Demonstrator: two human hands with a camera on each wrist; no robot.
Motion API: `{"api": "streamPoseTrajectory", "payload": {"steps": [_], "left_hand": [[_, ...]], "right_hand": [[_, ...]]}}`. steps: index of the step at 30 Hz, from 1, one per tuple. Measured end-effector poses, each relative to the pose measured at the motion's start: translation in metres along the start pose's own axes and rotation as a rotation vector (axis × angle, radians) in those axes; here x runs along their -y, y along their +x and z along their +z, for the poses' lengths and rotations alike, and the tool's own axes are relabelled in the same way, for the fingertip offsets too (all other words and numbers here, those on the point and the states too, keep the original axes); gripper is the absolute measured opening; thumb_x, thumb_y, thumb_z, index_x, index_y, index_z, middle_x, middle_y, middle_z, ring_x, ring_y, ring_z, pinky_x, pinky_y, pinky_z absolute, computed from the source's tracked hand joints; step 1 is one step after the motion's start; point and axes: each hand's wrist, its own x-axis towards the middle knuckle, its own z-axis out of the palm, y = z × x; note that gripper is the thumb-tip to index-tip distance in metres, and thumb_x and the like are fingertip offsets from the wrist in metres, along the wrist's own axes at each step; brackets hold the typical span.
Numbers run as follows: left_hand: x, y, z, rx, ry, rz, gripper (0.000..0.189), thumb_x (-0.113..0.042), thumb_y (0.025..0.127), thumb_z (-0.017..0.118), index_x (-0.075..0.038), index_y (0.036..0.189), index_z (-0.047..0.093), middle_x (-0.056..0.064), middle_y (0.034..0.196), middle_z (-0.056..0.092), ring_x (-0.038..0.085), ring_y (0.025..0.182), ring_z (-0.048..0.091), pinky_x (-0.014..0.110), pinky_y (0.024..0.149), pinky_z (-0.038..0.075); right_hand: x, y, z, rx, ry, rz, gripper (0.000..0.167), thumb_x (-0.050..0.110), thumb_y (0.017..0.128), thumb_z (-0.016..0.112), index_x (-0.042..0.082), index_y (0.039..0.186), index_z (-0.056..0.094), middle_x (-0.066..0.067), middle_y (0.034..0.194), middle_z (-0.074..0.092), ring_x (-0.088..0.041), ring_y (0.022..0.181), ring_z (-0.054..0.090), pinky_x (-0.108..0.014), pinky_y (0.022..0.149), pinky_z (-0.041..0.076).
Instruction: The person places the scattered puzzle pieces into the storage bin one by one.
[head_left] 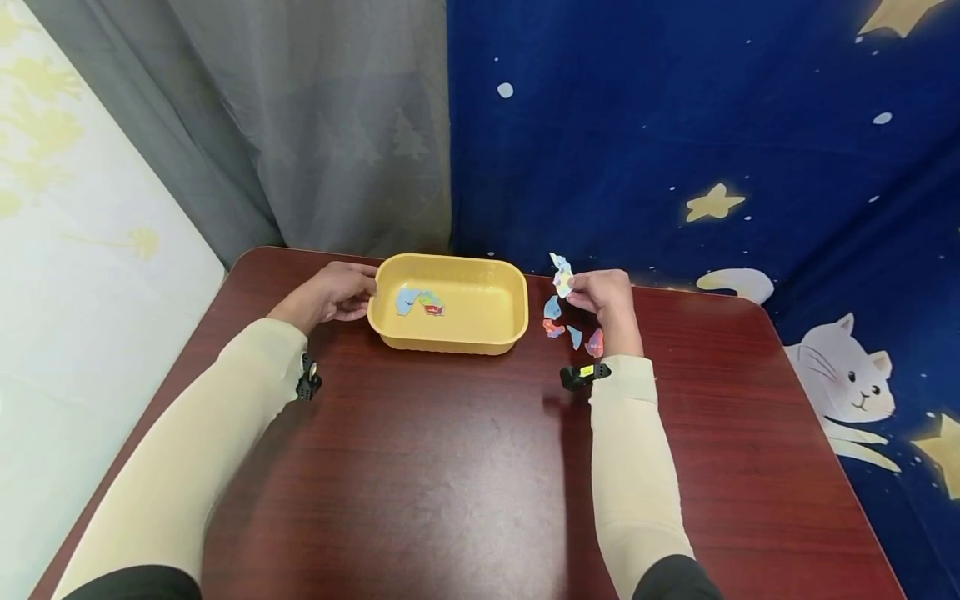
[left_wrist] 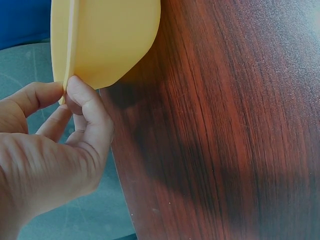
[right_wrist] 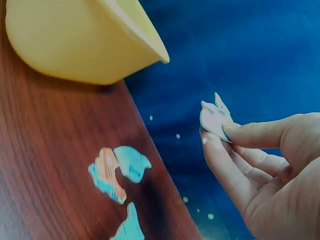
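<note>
A yellow plastic basin [head_left: 450,343] stands near the back edge of the table. My left hand [head_left: 341,292] pinches its left rim between thumb and fingers, as the left wrist view shows close up. Between the thumb and forefinger of my right hand [head_left: 606,296] is a flat, irregular paper-like piece [head_left: 562,279] with a pale multicoloured print, held up right of the basin. Inside the basin lie a light blue piece [head_left: 407,300] and a green and red piece [head_left: 432,303]. Below the right hand, on the table, are a blue piece [right_wrist: 132,164] and an orange and blue piece [right_wrist: 107,175].
A small blue piece [head_left: 575,337] and a pink and purple piece [head_left: 595,342] lie by the right wrist. The dark red-brown wooden table [head_left: 450,483] meets a grey curtain [head_left: 360,125] and a blue star-patterned curtain [head_left: 600,150] at the back. A pale wall rises at the left.
</note>
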Motion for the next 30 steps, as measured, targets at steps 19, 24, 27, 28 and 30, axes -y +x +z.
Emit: {"api": "streamPoseTrajectory", "payload": {"steps": [19, 24, 27, 28, 30], "left_hand": [[0.000, 0.001, -0.001, 0.001, -0.001, -0.008, 0.055, -0.009, 0.091, 0.054, -0.017, 0.145, 0.046, 0.000, 0.075, 0.057, 0.011, 0.058, 0.059, 0.027, 0.067, 0.057], [0.000, 0.001, -0.001, 0.004, -0.003, -0.009, 0.054, -0.010, 0.092, 0.054, -0.018, 0.145, 0.046, 0.000, 0.076, 0.057, 0.011, 0.059, 0.059, 0.028, 0.069, 0.058], [0.000, 0.000, -0.001, 0.007, -0.001, -0.010, 0.054, -0.010, 0.092, 0.054, -0.018, 0.145, 0.047, 0.001, 0.077, 0.058, 0.011, 0.059, 0.059, 0.028, 0.069, 0.058], [0.000, 0.000, -0.001, 0.009, -0.001, -0.010, 0.054, -0.010, 0.092, 0.054, -0.018, 0.145, 0.046, 0.001, 0.077, 0.058, 0.011, 0.059, 0.059, 0.028, 0.069, 0.058], [0.000, 0.000, -0.001, 0.011, 0.001, -0.010, 0.055, -0.010, 0.092, 0.054, -0.018, 0.145, 0.046, 0.001, 0.077, 0.058, 0.011, 0.059, 0.059, 0.028, 0.070, 0.058]], "right_hand": [[0.011, -0.008, 0.044, 0.047, -0.117, -0.050, 0.027, -0.009, 0.085, 0.062, -0.011, 0.112, 0.065, -0.016, 0.092, 0.066, -0.011, 0.056, 0.065, -0.025, 0.064, 0.058], [0.012, -0.009, 0.053, 0.056, -0.192, -0.064, 0.025, -0.005, 0.087, 0.063, -0.008, 0.112, 0.067, -0.019, 0.097, 0.067, -0.011, 0.058, 0.066, -0.026, 0.067, 0.058], [0.013, -0.010, 0.060, 0.068, -0.224, -0.077, 0.024, -0.003, 0.088, 0.064, -0.008, 0.110, 0.068, -0.017, 0.095, 0.066, -0.011, 0.059, 0.066, -0.025, 0.065, 0.058], [0.014, -0.011, 0.062, 0.072, -0.236, -0.078, 0.023, -0.003, 0.088, 0.064, -0.007, 0.110, 0.068, -0.016, 0.094, 0.066, -0.011, 0.060, 0.067, -0.024, 0.065, 0.058], [0.015, -0.012, 0.066, 0.076, -0.252, -0.079, 0.023, -0.002, 0.088, 0.064, -0.006, 0.109, 0.068, -0.015, 0.093, 0.066, -0.011, 0.061, 0.067, -0.024, 0.064, 0.058]]}}
